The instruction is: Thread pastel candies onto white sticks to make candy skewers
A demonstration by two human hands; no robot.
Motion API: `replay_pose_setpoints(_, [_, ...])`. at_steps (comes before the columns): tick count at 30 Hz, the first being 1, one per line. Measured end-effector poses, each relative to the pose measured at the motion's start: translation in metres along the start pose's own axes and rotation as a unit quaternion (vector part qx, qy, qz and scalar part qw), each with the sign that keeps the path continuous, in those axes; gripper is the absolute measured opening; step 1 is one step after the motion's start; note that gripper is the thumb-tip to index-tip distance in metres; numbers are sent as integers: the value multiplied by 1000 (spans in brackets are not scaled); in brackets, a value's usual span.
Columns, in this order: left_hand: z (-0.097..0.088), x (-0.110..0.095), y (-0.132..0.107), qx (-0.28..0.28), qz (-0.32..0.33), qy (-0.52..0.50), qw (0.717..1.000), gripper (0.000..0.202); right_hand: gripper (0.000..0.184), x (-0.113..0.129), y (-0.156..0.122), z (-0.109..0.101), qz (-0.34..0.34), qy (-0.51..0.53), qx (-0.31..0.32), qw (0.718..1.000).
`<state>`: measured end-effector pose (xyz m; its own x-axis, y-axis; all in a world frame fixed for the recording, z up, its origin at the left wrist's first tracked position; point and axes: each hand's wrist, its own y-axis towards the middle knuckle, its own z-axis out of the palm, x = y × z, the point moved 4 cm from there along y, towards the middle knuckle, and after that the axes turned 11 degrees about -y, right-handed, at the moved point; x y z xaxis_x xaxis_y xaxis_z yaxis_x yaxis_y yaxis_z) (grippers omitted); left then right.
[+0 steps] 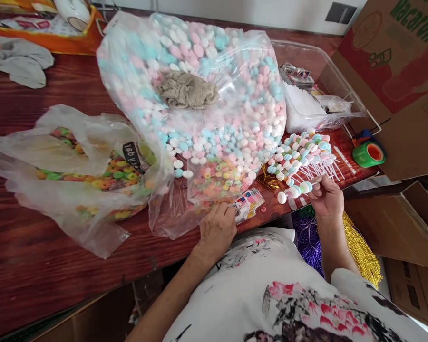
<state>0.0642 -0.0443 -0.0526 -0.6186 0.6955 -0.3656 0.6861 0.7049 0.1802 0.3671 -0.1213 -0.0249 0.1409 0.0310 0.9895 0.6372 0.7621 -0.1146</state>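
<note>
My right hand [327, 195] pinches the end of a white stick strung with pastel candy pieces [299, 189], a round white one at its far tip. Just beyond lies a pile of similar filled candy sticks [299, 152], with bare white sticks [323, 168] beside it. My left hand [219, 227] rests at the table edge with its fingers curled under; what they hold is hidden. Beside those fingers are small printed cards [248, 203] and the lower edge of a clear bag of ring-shaped candies [217, 178]. Gold twist ties [271, 179] lie between the hands.
A large clear bag of pastel candies [235, 114] fills the middle, a brown cloth [187, 90] on top. Left is an open bag of colourful rings [121, 171]. A plastic bin [324, 118], green tape roll [369, 154] and cardboard boxes [395, 85] stand right. Bead strands [360, 247] hang below.
</note>
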Motion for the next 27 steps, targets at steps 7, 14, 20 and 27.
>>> replay_pose_setpoints(7, [3,9,-5,-26,14,-21,999,17,24,22,-31,8,-138,-123,-36,982])
replay_pose_setpoints(14, [2,11,-9,-69,56,-36,995,17,17,43,-59,33,-289,-357,83,884])
replay_pose_setpoints(20, [-2,2,-8,-23,59,8,998,16,15,40,-57,56,-394,-474,177,767])
replay_pose_setpoints(27, [1,5,-6,-1,29,-30,999,15,20,50,-48,43,-297,-470,187,810])
